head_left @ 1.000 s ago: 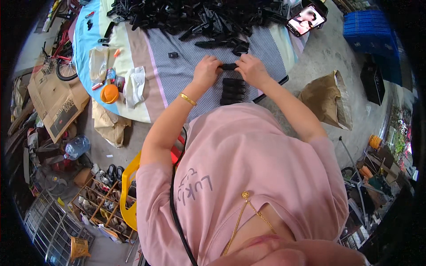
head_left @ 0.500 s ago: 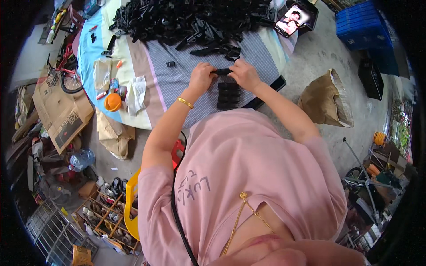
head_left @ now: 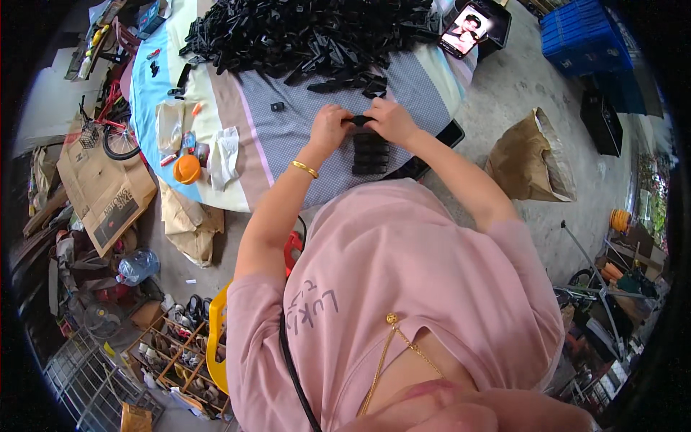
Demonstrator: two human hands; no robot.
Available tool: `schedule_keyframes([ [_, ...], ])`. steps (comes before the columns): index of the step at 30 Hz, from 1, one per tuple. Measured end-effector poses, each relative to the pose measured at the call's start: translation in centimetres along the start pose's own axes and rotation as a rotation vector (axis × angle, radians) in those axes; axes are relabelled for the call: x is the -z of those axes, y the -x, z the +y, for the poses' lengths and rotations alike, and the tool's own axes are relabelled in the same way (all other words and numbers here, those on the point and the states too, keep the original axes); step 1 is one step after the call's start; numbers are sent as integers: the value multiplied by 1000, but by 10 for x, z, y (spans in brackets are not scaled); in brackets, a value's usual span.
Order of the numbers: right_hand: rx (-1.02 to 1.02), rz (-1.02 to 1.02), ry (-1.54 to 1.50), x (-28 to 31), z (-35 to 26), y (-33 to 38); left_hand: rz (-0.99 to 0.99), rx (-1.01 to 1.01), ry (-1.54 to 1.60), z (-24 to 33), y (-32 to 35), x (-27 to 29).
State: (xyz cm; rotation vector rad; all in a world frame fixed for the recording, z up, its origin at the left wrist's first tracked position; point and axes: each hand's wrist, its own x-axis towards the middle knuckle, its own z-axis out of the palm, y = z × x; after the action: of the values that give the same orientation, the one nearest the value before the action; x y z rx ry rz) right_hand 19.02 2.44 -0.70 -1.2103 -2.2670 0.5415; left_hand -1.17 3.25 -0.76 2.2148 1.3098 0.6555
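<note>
Between my two hands is a short black plastic piece [head_left: 360, 120], gripped at one end by each hand. My left hand [head_left: 332, 127] closes its fingers on the left end, and my right hand [head_left: 390, 121] pinches the right end. Just below the piece, toward me, lies a neat row of similar black pieces [head_left: 371, 155] side by side on the patterned cloth [head_left: 288, 158]. Beyond my hands rises a large heap of black plastic parts [head_left: 309, 39]. One small black part [head_left: 278, 106] sits alone to the left.
A lit phone [head_left: 464, 30] leans at the table's far right. On the left side of the cloth are an orange cap-like item [head_left: 186, 169] and white tissue packs [head_left: 224, 157]. A brown paper bag [head_left: 533, 158] stands on the floor at right, near blue crates [head_left: 586, 39].
Both hands still grip the black piece, with only a slight shift of the fingers. The whole view has tilted a little.
</note>
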Motion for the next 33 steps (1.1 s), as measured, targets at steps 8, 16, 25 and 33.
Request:
schedule_keyframes([
  [8,-174,165,-13,30,9,4,-147,0,108,-1,-2,18],
  [16,17,142,222,20,4,-4,269,107,-268,-27,-28,30],
  [25,-206,155,56,11,15,4,-245,457,325,-25,-13,37],
  [33,-88,-27,8,-1,-4,-6,196,180,-22,-4,-11,18],
])
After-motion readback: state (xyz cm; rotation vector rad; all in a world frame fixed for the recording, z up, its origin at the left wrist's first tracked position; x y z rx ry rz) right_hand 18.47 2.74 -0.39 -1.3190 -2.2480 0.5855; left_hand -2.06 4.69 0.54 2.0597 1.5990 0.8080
